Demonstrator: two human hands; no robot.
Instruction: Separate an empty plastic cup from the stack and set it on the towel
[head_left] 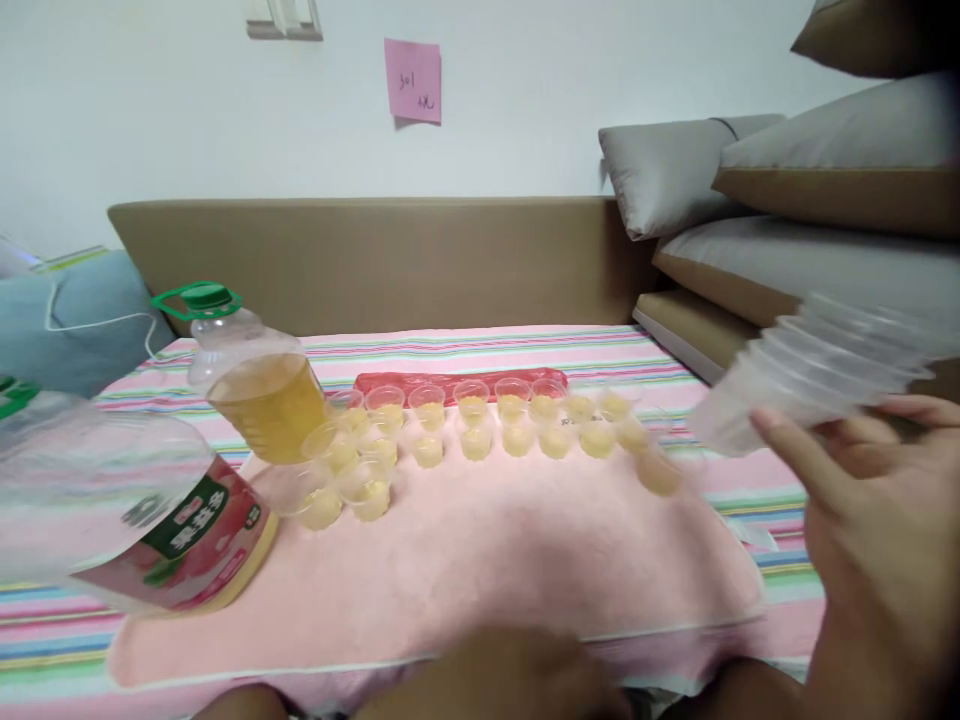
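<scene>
Clear plastic cup stack [817, 375] in right hand [877, 540] — grip closed around it; left hand unseen.

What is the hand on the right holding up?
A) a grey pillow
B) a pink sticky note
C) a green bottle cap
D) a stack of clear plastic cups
D: the right hand has its grip around a sideways stack of clear plastic cups, above the pink towel.

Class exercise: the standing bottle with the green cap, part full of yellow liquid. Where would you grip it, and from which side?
Probably the clear upper shoulder of the bottle, or the green handle ring at its cap, approached from the left or above. Filled cups crowd its right base, so that side is blocked. The right hand holds stacked cups.
</scene>
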